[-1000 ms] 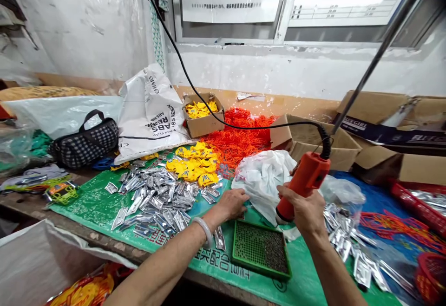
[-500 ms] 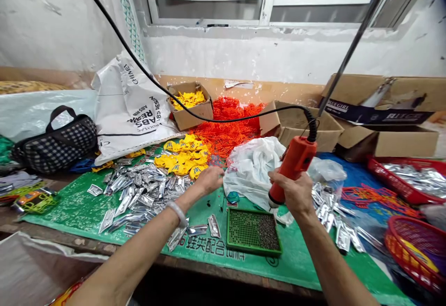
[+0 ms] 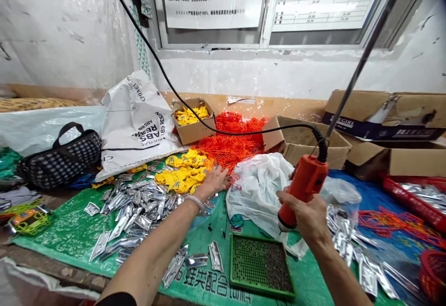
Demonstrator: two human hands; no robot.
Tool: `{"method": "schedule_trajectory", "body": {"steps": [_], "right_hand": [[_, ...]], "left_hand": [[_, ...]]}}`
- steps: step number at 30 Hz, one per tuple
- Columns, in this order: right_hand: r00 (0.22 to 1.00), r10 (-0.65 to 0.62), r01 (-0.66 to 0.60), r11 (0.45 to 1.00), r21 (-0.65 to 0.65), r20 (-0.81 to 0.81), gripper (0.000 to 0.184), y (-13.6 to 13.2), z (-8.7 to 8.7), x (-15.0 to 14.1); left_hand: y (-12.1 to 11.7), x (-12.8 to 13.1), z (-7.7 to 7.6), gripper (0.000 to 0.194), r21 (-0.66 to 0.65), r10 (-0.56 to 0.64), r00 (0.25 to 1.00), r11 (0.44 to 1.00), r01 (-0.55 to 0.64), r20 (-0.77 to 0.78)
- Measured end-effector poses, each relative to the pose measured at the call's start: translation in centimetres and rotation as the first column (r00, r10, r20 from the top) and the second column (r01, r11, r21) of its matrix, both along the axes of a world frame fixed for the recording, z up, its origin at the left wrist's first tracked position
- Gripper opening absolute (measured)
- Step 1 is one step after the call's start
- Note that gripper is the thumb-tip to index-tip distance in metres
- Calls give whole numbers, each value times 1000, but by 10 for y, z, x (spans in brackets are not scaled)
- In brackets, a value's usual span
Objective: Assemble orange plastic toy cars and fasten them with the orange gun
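My right hand is wrapped round an orange-red electric screwdriver, its tip pointing down above the green cloth. Below the tip lies a green tray of small dark screws, bunched at its right side. My left hand reaches forward, fingers spread and nothing visible in them. Its fingertips are at the near edge of a heap of orange plastic pieces; whether they touch is unclear. Just left of that hand are yellow plastic parts. Shiny silver metal pieces lie piled beside my left forearm.
A crumpled white plastic bag lies between my hands. Behind stand a small box of yellow parts and open cardboard boxes. More silver pieces and a red basket are at right. The screwdriver's black cable arcs overhead.
My left hand has moved forward to the orange pieces, its fingers now spread. The screwdriver stays in my right hand above the tray. The view has tilted up slightly.
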State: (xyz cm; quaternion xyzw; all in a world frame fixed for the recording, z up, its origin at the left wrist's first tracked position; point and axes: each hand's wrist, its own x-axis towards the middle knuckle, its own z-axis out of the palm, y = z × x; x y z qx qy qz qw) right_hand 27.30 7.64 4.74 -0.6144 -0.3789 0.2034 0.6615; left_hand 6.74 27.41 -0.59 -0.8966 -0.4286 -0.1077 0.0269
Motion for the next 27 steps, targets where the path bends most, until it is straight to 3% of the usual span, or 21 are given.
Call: {"method": "schedule_trajectory", "body": {"steps": [3, 5, 7, 9, 10, 11, 12, 13, 14, 16, 21, 27], "right_hand": [[990, -105, 108, 994, -22, 98, 46, -1, -2, -1], [931, -251, 248, 968, 43, 266, 59, -8, -3, -5], [775, -422, 349, 906, 238, 470, 79, -17, -5, -13], [602, -514, 317, 856, 408, 611, 81, -26, -8, -23], [563, -459, 251, 887, 387, 687, 71, -28, -10, -29], [554, -329, 168, 944, 284, 765, 56, -28, -13, -35], [555, -142, 75, 990, 121, 819, 39, -25, -16, -41], [548, 82, -19, 996, -86, 832, 27, -21, -19, -46], [530, 252, -81, 966, -247, 810, 21, -14, -23, -52], [500, 424, -117, 897, -427, 755, 19, 1, -32, -60], [464, 564, -39, 784, -620, 683, 13, 26, -51, -78], [492, 600, 5, 723, -691, 631, 25, 36, -59, -93]], "left_hand": [[-14, -8, 3, 45, 5, -24, 999, 1000, 24, 33], [-23, -14, 9, 51, 19, -32, 997, 999, 31, 67], [-30, -20, 15, 55, 34, -23, 994, 999, 20, 103], [-35, -24, 19, 53, 33, -5, 992, 999, 1, 126], [-37, -25, 19, 49, 23, 2, 992, 1000, -5, 128], [-38, -26, 18, 43, 9, 6, 992, 1000, -7, 124], [-39, -26, 16, 38, -8, 6, 993, 1000, -5, 117], [-40, -25, 13, 34, -24, 8, 994, 1000, -6, 110], [-41, -24, 11, 33, -35, 18, 994, 999, -14, 107], [-41, -22, 6, 34, -42, 61, 992, 998, -56, 111], [-35, -14, 3, 34, -46, 183, 976, 983, -178, 119], [-26, 0, 5, 36, -78, 279, 951, 959, -271, 130]]}}
